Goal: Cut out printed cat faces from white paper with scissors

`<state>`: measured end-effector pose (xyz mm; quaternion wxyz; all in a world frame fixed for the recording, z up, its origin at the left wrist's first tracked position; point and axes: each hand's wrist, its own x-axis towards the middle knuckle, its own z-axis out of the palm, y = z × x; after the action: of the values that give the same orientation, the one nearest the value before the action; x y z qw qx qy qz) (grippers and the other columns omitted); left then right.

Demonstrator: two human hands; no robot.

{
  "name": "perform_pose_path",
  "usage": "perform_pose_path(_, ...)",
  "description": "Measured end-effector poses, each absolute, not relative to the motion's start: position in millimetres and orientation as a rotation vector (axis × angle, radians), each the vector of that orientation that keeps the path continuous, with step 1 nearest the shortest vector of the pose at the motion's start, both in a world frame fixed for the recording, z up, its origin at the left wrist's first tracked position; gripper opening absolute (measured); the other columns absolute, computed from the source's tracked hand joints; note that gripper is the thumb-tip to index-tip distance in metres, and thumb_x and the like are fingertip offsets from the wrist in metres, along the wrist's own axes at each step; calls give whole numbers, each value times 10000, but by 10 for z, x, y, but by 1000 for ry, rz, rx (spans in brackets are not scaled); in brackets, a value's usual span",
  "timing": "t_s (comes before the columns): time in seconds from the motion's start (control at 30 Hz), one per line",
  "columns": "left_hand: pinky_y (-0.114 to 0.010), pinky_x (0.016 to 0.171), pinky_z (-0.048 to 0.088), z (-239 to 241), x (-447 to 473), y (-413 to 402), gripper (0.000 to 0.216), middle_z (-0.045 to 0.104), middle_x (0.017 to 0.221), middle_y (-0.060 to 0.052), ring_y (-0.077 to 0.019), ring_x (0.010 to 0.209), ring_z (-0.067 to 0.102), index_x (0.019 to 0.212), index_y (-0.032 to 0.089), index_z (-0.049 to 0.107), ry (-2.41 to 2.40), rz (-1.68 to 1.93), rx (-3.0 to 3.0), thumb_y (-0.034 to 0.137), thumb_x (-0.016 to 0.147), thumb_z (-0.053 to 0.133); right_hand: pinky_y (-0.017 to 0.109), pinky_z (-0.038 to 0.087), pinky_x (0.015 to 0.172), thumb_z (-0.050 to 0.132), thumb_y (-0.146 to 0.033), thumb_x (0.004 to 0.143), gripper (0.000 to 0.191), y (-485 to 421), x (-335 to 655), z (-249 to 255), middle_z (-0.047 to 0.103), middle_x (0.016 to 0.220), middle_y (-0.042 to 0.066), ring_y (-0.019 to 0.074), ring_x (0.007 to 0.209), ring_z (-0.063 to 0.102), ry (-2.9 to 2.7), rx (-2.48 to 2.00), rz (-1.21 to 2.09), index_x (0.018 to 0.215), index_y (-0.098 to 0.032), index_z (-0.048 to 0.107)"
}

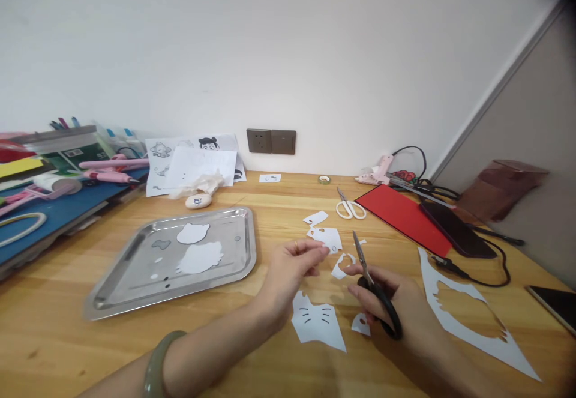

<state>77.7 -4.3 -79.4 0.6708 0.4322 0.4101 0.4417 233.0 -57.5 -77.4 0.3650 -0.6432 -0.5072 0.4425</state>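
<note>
My left hand (288, 272) pinches a small white paper piece (327, 238) above the wooden table (67, 350); a green bangle sits on that wrist. My right hand (396, 308) grips black-handled scissors (373, 287), blades pointing up and away, close to the paper. Below my hands lies a white paper cut-out with whisker marks (317, 323), with small scraps (361, 324) beside it. A metal tray (135, 284) at the left holds white cat-shaped cut-outs (193, 233) and a few tiny pieces.
A large leftover paper sheet (468, 314) lies at the right. White-handled scissors (350, 208), red card (405, 218), a dark phone (454, 227) with cables and a pink glue gun (377, 171) lie behind. Printed sheets (193, 164) lean on the wall; craft supplies (58, 170) crowd the far left.
</note>
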Motion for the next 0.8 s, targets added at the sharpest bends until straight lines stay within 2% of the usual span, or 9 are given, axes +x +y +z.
perform_pose_path(0.17,-192,629,387,-816,861,-177,130,626,684,-33,-70,599,506,675,118,652,816,699,873,227,606,667,195,366,380,574,-341,695,164,-586,2321,-788,440,411,-72,98,386,449,-1337,-1613,1075,711,-178,570)
perform_pose_path(0.27,-186,620,401,-810,868,-212,125,643,695,-43,-71,600,520,659,119,652,820,657,842,224,593,672,191,372,390,555,-298,715,124,-594,2325,-799,443,425,-70,94,399,456,-1362,-1605,1035,662,-186,547)
perform_pose_path(0.43,-183,602,412,-804,850,-227,156,643,710,-50,-84,622,524,683,120,667,807,597,866,258,611,647,202,388,382,556,-289,699,117,-598,2335,-790,442,423,-64,97,381,454,-1348,-1613,1039,658,-180,543)
perform_pose_path(0.57,-188,552,396,-821,856,-253,144,625,644,-42,-86,568,506,608,115,653,813,525,943,258,597,647,204,388,365,549,-319,694,155,-587,2335,-765,455,409,-56,100,363,459,-1352,-1627,1070,637,-175,540)
perform_pose_path(0.8,-190,541,373,-822,863,-248,212,615,622,-37,-70,513,475,597,115,651,847,544,936,326,580,661,207,386,381,508,-341,727,175,-572,2340,-783,439,421,-72,94,359,453,-1391,-1608,1086,678,-175,537)
